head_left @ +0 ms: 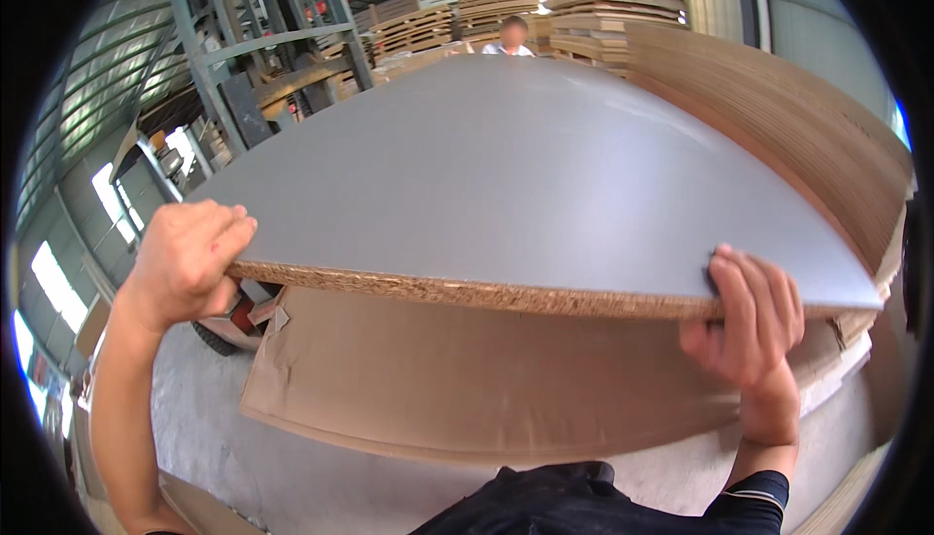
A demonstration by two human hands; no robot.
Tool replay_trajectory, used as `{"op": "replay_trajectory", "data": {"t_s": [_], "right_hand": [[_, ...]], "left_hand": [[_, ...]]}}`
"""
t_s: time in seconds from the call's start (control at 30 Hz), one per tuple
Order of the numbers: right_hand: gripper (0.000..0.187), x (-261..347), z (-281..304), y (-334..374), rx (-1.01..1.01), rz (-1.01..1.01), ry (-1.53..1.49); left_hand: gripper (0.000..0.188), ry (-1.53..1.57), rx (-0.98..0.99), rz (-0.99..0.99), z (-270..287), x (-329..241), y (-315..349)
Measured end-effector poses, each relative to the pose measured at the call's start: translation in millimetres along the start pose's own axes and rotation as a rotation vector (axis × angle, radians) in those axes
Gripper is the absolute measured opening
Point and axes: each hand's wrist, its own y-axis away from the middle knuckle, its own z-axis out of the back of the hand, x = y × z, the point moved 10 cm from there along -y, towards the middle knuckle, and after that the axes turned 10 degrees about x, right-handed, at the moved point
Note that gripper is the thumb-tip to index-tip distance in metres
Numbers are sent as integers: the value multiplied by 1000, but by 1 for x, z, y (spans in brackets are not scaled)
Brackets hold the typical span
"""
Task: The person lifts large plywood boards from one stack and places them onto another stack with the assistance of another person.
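A large grey-faced particleboard sheet [486, 175] stretches away from me, its rough brown chip edge facing my body. My left hand [195, 258] is closed round the sheet's near left corner, fingers on top and thumb below. Toward the right end of the same edge, my right hand [749, 316] grips it with the fingers over the upper face and the thumb underneath. Something dark shows at the fingertips of the right hand. Below the raised near edge lies a brown cardboard-like sheet [486, 379], partly hidden by the board.
Another person [513, 37] stands at the board's far end, hands hidden. A forklift [263, 49] is at the left. Stacked brown boards [778, 117] line the right side, with more panel stacks [608, 10] behind. Concrete floor [214, 428] shows at lower left.
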Motion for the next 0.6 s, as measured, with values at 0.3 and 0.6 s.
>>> {"op": "replay_trajectory", "data": {"t_s": [0.3,0.6], "right_hand": [[24,18,-11,81,258,69,-396],[34,-293,-111,238,708,-656,-398]], "left_hand": [[41,284,135,-112,-63,-116,21],[45,651,-64,888,-99,-160,76]]}}
